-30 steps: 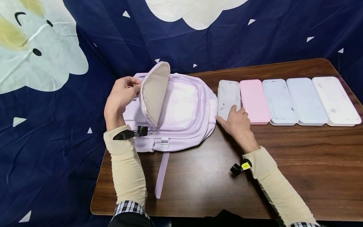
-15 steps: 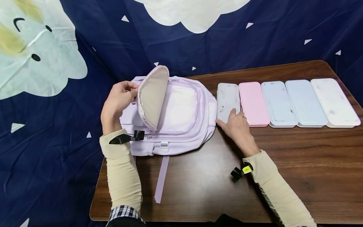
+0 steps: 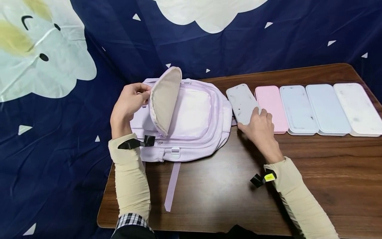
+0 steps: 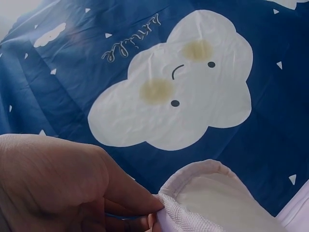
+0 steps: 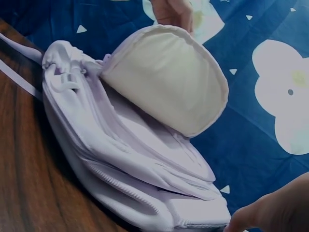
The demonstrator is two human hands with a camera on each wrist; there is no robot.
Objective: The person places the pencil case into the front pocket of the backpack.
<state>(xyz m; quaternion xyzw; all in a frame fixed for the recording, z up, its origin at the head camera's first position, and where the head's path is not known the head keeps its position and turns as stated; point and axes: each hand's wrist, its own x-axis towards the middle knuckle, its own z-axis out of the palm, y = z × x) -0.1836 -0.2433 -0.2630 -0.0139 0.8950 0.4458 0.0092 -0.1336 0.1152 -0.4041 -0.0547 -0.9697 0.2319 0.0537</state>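
A lilac backpack (image 3: 222, 116) lies flat on the table with its front pocket flap folded up. My left hand (image 3: 126, 103) pinches the rounded edge of that flap (image 3: 167, 99) between thumb and fingers, and its beige lining faces right. The left wrist view shows the same grip on the flap's hem (image 4: 169, 205). To the right of the backpack, my right hand (image 3: 262, 131) grips the near end of a flat grey lidded case (image 3: 243, 103) with dark scuffs. The case sits askew, turned out of line with the others. In the right wrist view the right hand (image 5: 273, 210) is mostly cut off.
Right of the grey case stand a pink case (image 3: 271, 108), two pale blue cases, one of them a scuffed case (image 3: 298, 108), and a white case (image 3: 356, 106). A lilac strap (image 3: 172, 189) trails toward the front of the wooden table (image 3: 209, 199). A dark blue cloth (image 3: 226, 49) hangs behind.
My right hand has taken hold of the grey case and turned it, its far end swinging left and a gap opening from the pink case. My left hand keeps the flap raised.
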